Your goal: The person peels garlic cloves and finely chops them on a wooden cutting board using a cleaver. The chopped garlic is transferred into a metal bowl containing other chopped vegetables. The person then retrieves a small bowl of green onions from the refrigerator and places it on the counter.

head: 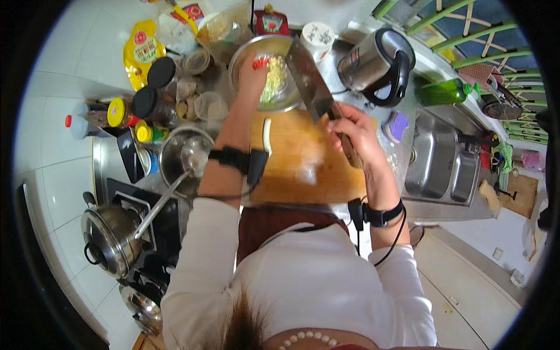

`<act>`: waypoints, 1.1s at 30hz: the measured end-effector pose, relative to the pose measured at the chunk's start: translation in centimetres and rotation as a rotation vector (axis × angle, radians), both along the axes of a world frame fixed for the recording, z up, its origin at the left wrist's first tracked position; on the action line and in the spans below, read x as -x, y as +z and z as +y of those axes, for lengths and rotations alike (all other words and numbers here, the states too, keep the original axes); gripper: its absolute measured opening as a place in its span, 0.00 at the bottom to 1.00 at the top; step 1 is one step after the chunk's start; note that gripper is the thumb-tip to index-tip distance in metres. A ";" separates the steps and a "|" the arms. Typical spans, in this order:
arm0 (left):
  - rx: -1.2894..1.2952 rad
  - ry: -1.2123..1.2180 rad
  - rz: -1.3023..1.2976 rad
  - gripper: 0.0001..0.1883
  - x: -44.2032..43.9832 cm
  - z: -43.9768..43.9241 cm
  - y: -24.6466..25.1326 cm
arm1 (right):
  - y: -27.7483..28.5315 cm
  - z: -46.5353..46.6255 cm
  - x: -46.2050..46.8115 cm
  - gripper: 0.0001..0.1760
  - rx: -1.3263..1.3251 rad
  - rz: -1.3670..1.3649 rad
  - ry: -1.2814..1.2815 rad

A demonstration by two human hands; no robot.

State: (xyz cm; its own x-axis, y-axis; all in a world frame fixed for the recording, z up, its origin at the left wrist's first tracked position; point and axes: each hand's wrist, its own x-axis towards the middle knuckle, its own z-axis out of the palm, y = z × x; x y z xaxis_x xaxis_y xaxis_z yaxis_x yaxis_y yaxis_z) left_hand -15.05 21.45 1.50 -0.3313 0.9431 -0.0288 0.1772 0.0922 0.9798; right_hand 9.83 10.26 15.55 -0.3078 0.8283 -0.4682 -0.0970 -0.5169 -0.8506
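Observation:
My right hand (350,131) grips the handle of a cleaver (308,81), whose broad blade slants up over the right rim of a steel bowl (236,54). Inside the bowl lie chopped pale green and whitish pieces (275,81) and chopped red pieces (261,62). My left hand (253,74) reaches into the bowl's left side beside the red pieces; its fingers are blurred, and whether they hold anything cannot be told. On the wooden cutting board (306,157) below the bowl lies one white strip (267,136), just right of my left forearm.
An electric kettle (372,65) and a green bottle (444,92) stand to the right, near a double sink (431,153). Jars, a steel pot (168,164) with a ladle (162,203), and a lidded pot (111,240) on the stove are at left.

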 end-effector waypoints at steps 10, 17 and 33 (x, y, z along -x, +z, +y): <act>-0.375 -0.344 0.639 0.48 -2.8 -3.2 2.8 | -0.1 -0.5 -1.1 0.10 0.139 0.454 -0.134; -0.129 -0.189 0.815 0.29 -2.0 -1.1 0.9 | 0.2 -1.4 -1.9 0.10 0.102 0.436 -0.141; -0.189 0.091 0.419 0.05 0.9 -3.0 4.1 | 0.5 -4.9 -2.2 0.35 -0.702 -0.693 0.276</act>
State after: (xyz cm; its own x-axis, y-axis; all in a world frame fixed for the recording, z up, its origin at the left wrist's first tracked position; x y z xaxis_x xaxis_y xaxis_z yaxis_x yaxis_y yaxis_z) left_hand -15.96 18.45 5.57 -0.3590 0.8855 0.2949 0.5605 -0.0481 0.8268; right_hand 12.01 5.40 16.06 -0.3752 0.9255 -0.0521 0.5781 0.1896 -0.7937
